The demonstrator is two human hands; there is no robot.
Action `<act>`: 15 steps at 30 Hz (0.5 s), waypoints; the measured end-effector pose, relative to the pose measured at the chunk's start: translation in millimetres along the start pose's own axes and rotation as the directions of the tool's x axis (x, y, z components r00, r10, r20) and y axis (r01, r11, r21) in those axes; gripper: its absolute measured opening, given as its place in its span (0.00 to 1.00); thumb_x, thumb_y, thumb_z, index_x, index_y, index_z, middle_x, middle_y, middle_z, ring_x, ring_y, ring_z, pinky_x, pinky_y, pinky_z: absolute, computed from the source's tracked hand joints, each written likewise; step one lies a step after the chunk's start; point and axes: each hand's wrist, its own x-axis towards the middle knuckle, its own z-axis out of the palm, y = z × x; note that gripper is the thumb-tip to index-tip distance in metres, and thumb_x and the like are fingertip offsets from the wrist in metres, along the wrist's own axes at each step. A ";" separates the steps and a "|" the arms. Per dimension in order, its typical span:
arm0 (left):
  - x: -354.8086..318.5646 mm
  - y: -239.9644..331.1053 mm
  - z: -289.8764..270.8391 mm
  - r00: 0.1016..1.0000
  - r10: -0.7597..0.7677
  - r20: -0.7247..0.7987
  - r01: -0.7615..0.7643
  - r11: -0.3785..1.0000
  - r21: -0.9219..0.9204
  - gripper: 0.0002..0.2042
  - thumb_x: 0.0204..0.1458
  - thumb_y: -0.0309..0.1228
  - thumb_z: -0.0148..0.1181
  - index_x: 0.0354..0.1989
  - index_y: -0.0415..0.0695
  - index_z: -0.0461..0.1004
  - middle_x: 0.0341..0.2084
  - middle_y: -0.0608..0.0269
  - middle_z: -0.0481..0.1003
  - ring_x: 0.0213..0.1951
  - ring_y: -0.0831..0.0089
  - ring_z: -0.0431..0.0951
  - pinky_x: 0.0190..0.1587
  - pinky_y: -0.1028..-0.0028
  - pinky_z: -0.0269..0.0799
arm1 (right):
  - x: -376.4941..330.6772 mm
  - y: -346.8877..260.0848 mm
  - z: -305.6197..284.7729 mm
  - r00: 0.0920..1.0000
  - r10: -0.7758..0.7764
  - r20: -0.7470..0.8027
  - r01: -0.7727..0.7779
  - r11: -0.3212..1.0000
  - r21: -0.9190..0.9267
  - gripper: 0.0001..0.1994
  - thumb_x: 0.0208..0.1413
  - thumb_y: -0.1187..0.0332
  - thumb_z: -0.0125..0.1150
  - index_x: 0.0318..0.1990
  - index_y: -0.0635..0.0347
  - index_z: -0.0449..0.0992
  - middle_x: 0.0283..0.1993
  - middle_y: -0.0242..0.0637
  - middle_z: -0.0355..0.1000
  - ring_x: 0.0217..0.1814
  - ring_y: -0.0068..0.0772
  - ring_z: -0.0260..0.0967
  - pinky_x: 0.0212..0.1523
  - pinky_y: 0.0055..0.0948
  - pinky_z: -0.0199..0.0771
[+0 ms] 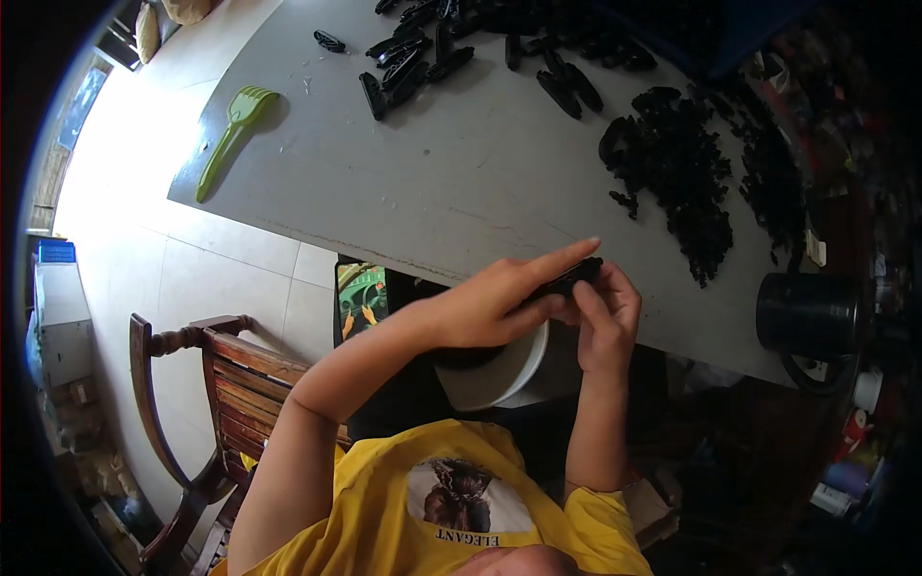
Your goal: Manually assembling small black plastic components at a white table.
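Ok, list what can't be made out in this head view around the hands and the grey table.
- Small black plastic part: mostly covered by the left hand and right hand; its shape is unclear.
- White round bucket: its inside is hidden behind the left hand and forearm.
- Heap of small black pieces on the grey table: too small and dark to separate.
- Right edge of the view: dark clutter, unreadable.

Blown-out daylight glares on the floor (125,192) at left; right side dim, edges fisheye-bent.
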 end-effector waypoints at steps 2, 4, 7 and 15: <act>4.8 1.0 -15.3 0.999 0.010 -0.040 -0.006 0.995 0.102 0.31 0.51 0.25 0.52 0.65 0.46 0.49 0.41 0.54 0.71 0.38 0.58 0.72 0.47 0.67 0.67 | 1.4 1.2 -7.1 0.996 -0.020 -0.081 0.027 0.996 0.087 0.09 0.49 0.70 0.58 0.37 0.62 0.69 0.34 0.35 0.71 0.31 0.21 0.65 0.30 0.20 0.63; 17.4 -20.5 -48.5 0.924 0.271 -0.271 -0.085 0.835 0.544 0.29 0.49 0.27 0.55 0.62 0.46 0.55 0.43 0.52 0.70 0.47 0.57 0.68 0.52 0.63 0.62 | 3.3 -3.5 -19.1 0.986 -0.035 -0.165 0.062 0.984 0.166 0.10 0.50 0.70 0.56 0.40 0.63 0.68 0.38 0.39 0.70 0.39 0.28 0.68 0.39 0.26 0.69; 35.1 -64.2 -135.8 0.665 0.566 -0.487 0.108 0.572 0.813 0.22 0.49 0.29 0.56 0.55 0.45 0.64 0.48 0.49 0.68 0.51 0.53 0.65 0.54 0.61 0.59 | 6.0 -13.5 -43.4 0.982 -0.127 -0.142 0.154 0.967 0.204 0.14 0.51 0.67 0.54 0.45 0.60 0.67 0.41 0.42 0.68 0.44 0.34 0.66 0.46 0.32 0.67; 22.5 -132.0 -302.2 0.518 0.452 -0.727 0.740 0.191 0.645 0.24 0.57 0.48 0.43 0.56 0.46 0.65 0.54 0.43 0.63 0.58 0.47 0.59 0.60 0.60 0.51 | 0.7 -13.2 -69.0 0.972 -0.144 -0.185 0.177 0.968 0.177 0.13 0.51 0.67 0.54 0.44 0.59 0.67 0.39 0.37 0.67 0.45 0.31 0.65 0.46 0.29 0.66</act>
